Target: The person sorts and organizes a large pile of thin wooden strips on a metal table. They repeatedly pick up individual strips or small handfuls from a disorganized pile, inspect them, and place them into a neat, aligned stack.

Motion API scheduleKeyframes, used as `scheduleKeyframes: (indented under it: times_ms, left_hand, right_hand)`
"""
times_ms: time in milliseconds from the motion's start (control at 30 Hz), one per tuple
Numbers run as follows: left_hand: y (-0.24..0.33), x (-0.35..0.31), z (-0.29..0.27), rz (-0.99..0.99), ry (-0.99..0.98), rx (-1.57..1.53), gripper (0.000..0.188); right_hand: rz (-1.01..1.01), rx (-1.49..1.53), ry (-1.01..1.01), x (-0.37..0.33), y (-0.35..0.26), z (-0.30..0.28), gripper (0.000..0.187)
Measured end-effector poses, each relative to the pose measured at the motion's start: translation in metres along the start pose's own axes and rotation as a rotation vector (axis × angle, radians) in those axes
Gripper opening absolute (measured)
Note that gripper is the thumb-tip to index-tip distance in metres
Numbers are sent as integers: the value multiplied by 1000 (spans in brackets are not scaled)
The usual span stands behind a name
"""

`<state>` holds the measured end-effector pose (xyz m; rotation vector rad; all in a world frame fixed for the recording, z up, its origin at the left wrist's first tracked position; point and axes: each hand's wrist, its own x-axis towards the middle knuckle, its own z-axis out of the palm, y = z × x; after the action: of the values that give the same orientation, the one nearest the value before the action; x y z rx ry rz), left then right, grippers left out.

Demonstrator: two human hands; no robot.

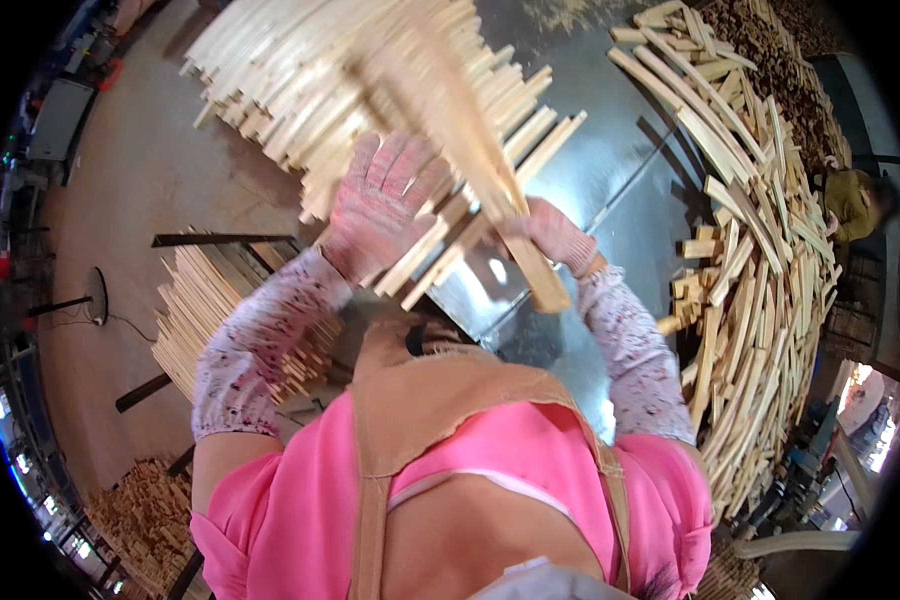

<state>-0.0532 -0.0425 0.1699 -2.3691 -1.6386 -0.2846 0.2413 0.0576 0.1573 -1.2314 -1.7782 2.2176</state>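
My right hand (548, 234), in a knitted work glove, is closed around the near end of a wooden slat (470, 150). The slat slants up and away to the left, and its far part is smeared by motion. Spread flat with fingers apart, my left hand (387, 200) wears a dirty pinkish glove and hovers at the near edge of many pale wooden strips (270, 75) laid side by side; whether it touches them I cannot tell. A few strips (545, 145) stick out at the right side of that layer. Beneath lies a shiny metal tabletop (610, 150).
A big heap of loose wooden strips (745, 290) curves along the right. Stacked strips sit on a dark-framed rack (195, 310) at lower left, with another wood pile (150, 520) below. A pedestal fan (95, 297) stands on the left floor. A co-worker (855, 205) is at far right.
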Motion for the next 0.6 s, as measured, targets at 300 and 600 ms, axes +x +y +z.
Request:
scheduleKeyframes:
  times_ms: [300, 600]
  left_hand:
    - [-65, 102, -43, -274, -1054, -19, 48]
    - [-236, 116, 96, -815, -532, -366, 71]
  right_hand:
    - [-841, -1107, 719, 5, -68, -36, 46]
    - [200, -835, 314, 114, 127, 60, 103]
